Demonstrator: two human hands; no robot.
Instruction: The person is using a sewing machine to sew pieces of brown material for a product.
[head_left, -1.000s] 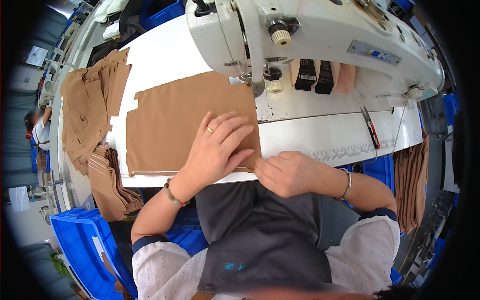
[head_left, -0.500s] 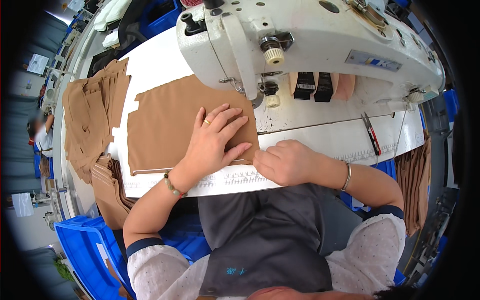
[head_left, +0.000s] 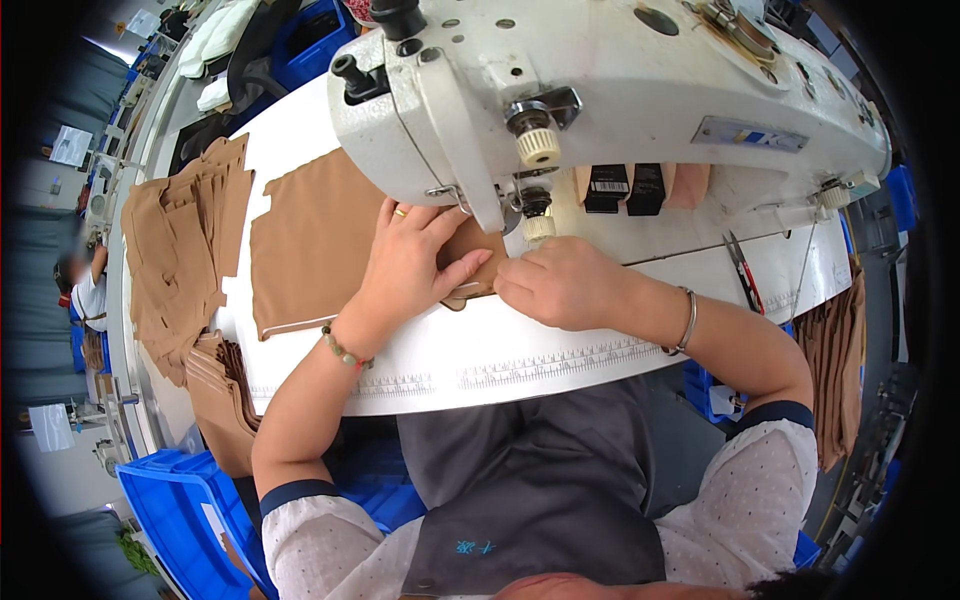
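Note:
A flat brown fabric piece (head_left: pixel 310 240) lies on the white table, its right part running up to the head of a white sewing machine (head_left: pixel 430 120). My left hand (head_left: pixel 410 250) rests on the cloth with fingers spread, the fingertips close to the presser foot area, which the machine head partly hides. At the cloth's near right corner, my right hand (head_left: pixel 560 283) has its fingers closed in a pinch on the edge. The cloth is slightly rumpled between the two hands, and a pale strip shows along its near edge.
Stacked brown fabric pieces (head_left: pixel 185 240) lie at the left, with more folded ones (head_left: pixel 220 400) at the table's edge. Red-handled snips (head_left: pixel 745 275) lie at the right. A blue bin (head_left: pixel 190 510) stands at lower left; brown pieces (head_left: pixel 838 370) hang at the right.
Both hands have moved away from me toward the machine, taking the cloth's near right corner along. The cloth has bunched a little there, and more of the ruler markings show.

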